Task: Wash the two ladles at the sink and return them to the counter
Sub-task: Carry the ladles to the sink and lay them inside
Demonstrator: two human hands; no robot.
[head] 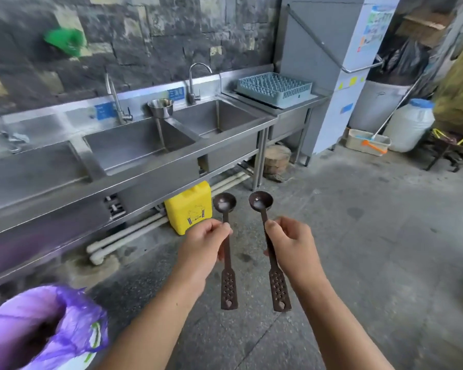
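Note:
I hold two dark brown ladles upright in front of me, bowls up and pierced flat handle ends hanging down. My left hand grips the stem of the left ladle. My right hand grips the stem of the right ladle. Both bowls show a pale residue. The long steel sink unit runs along the stone wall to my left and ahead, with three basins and a tap over the far basin. Both ladles hover over the concrete floor, well short of the sink.
A steel bowl sits on the divider between two basins. A grey dish rack rests on the steel counter at the sink's right end. A yellow jug stands under the sink. A purple-lined bin is at my lower left.

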